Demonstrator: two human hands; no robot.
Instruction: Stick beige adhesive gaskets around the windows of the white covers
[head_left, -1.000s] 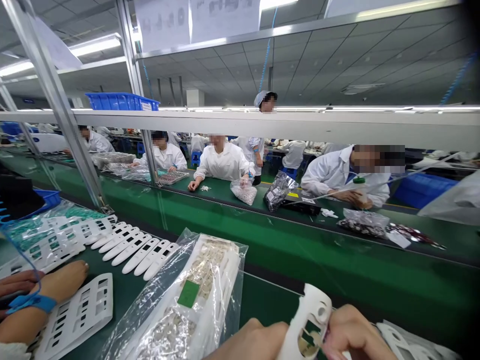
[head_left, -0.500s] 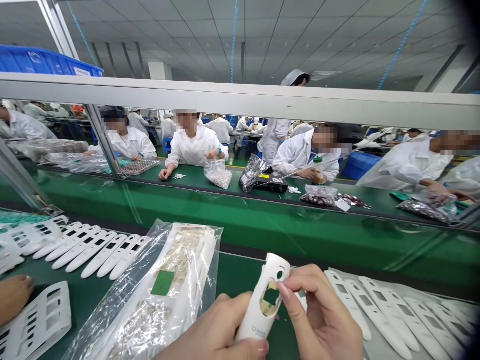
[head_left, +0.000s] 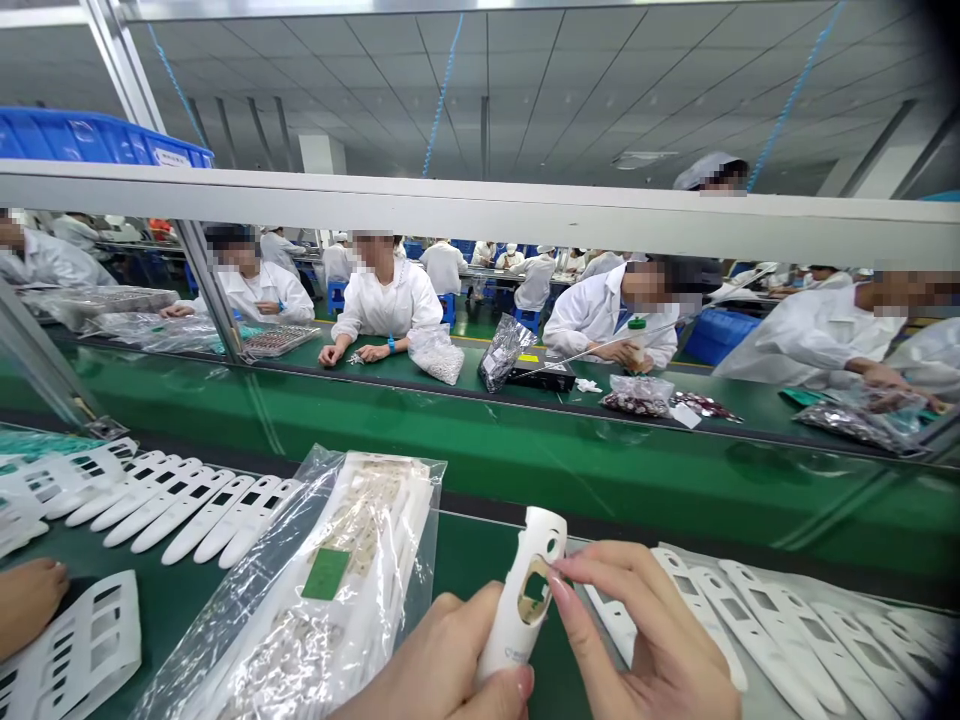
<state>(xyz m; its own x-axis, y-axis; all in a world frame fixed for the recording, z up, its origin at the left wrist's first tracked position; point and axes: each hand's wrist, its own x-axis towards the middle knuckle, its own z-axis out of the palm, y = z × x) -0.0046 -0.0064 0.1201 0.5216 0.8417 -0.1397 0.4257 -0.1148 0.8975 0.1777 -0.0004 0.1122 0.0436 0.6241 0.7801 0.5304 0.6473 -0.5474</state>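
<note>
My left hand [head_left: 457, 660] is closed around the lower part of a white plastic housing [head_left: 504, 640], which stands tilted with its top leaning right. The housing has a small round hole near the top and a larger oval opening below, with a tan piece [head_left: 529, 604] visible in it. At the right edge of that opening, my right hand [head_left: 645, 640] has thumb and forefinger pinched together. Whatever lies between those fingertips is too small to make out. Just left of my hands is a clear plastic bag [head_left: 375, 530] of white sheets with a green square [head_left: 325, 573] on it.
White housings [head_left: 780, 620] lie in a row on a plastic sheet at right; more housings [head_left: 202, 510] line the left. Another person's hand [head_left: 30, 600] rests near a white cut-out sheet [head_left: 90, 640]. Beyond a green barrier [head_left: 480, 460], co-workers sit at a bench with bags of parts [head_left: 436, 358].
The housing has turned slightly and shifted a little left, with my right fingers still at its opening. Across the barrier, a standing person has moved right and a seated person's hand has come down to the bench.
</note>
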